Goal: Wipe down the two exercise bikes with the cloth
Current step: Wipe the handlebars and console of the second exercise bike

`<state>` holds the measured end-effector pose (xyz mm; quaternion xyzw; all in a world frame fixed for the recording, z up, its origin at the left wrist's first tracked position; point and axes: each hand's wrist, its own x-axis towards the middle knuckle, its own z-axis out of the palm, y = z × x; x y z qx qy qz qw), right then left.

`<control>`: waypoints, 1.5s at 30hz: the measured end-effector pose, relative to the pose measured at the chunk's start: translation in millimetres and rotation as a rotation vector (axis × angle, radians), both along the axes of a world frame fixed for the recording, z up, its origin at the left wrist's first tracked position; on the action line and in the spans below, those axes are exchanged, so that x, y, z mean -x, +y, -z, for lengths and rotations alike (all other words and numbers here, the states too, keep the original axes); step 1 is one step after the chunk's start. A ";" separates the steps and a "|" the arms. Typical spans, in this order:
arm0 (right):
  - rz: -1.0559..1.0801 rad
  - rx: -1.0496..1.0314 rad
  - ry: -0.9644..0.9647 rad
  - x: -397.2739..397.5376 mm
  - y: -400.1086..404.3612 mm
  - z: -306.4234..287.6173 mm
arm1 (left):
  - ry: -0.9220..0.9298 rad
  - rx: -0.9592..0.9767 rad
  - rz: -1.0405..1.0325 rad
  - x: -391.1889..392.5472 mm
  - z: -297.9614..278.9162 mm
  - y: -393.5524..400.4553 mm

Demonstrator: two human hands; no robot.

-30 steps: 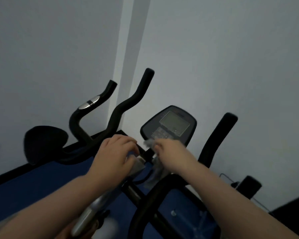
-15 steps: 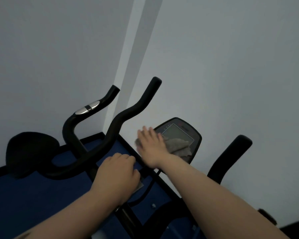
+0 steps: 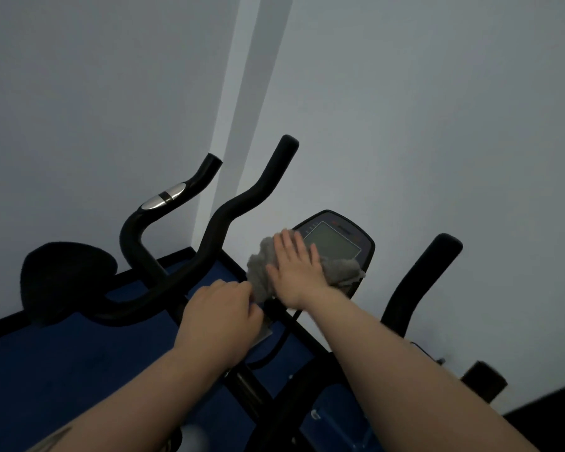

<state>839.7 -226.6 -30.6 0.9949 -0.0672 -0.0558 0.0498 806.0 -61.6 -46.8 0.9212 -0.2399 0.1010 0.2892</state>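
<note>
A black exercise bike stands in front of me, with its console (image 3: 338, 239) at the centre and curved handlebars (image 3: 238, 203) rising left of it. My right hand (image 3: 294, 269) lies flat, fingers spread, pressing a grey cloth (image 3: 343, 270) onto the console's lower left part. The cloth bunches out on both sides of the hand. My left hand (image 3: 224, 313) is closed around the bike's stem just below the console. A second bike's handlebar (image 3: 168, 199) with a silver band and its black saddle (image 3: 67, 275) stand to the left.
White walls meet in a corner close behind the bikes. The floor (image 3: 79, 360) is blue with a black border. A right handlebar post (image 3: 421, 282) rises at the right. A small black box (image 3: 483, 381) with a cable sits on the floor at the far right.
My right hand has slid the cloth left and down across the console, uncovering more of the screen. My left hand stays on the stem. The view has shifted slightly.
</note>
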 end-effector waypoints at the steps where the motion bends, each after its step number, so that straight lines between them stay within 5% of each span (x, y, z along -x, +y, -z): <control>1: -0.015 0.009 0.055 10.5 4.5 5.5 | 0.005 0.003 0.004 0.5 0.0 0.1; 6: 0.282 0.128 0.264 56.0 -24.4 -8.8 | 0.019 0.019 0.025 -0.5 1.3 0.8; 12: 0.543 0.007 -0.030 20.6 -37.0 -16.4 | 0.042 0.026 0.022 -2.4 1.2 0.1; 19: 0.443 0.089 -0.254 -21.2 -34.4 -18.5 | 0.074 0.036 -0.006 -4.2 3.4 -1.2; 24: 0.270 0.055 -0.039 10.4 -1.3 -0.5 | 0.068 0.040 0.008 -2.9 3.2 0.7; 29: 0.486 0.103 0.175 44.7 -20.9 -7.8 | 0.099 0.041 0.006 -1.7 1.0 2.2; 36: 0.682 -0.072 -0.168 14.2 -53.7 -19.1 | 0.110 0.061 0.007 -2.5 -0.4 1.9; 45: 0.380 0.111 -0.231 -22.3 -48.7 -21.7 | 0.065 0.054 -0.024 -2.0 3.2 0.6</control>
